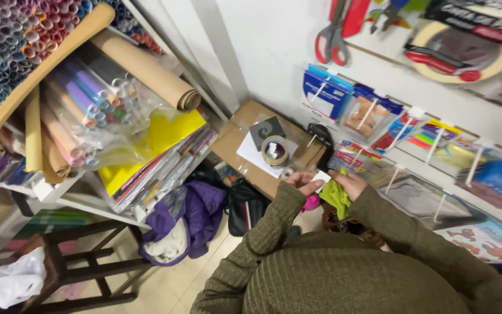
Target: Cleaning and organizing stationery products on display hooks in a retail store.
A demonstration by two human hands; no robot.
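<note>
My left hand [302, 181] and right hand [348, 183] together pinch a small white card [322, 175], fingers curled on its ends; a yellow-green cloth [336, 196] sits under my right hand; beyond, a tape roll [275, 150] rests at the cardboard box's [235, 134] near edge.

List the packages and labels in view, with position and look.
Blue hanging packet: wall pegs, upper middle, rectangular, blue and white.
Clear bag: beside it, orange contents.
Cardboard box: floor, brown, taped.
White card: small, between left hand and right hand.
</note>
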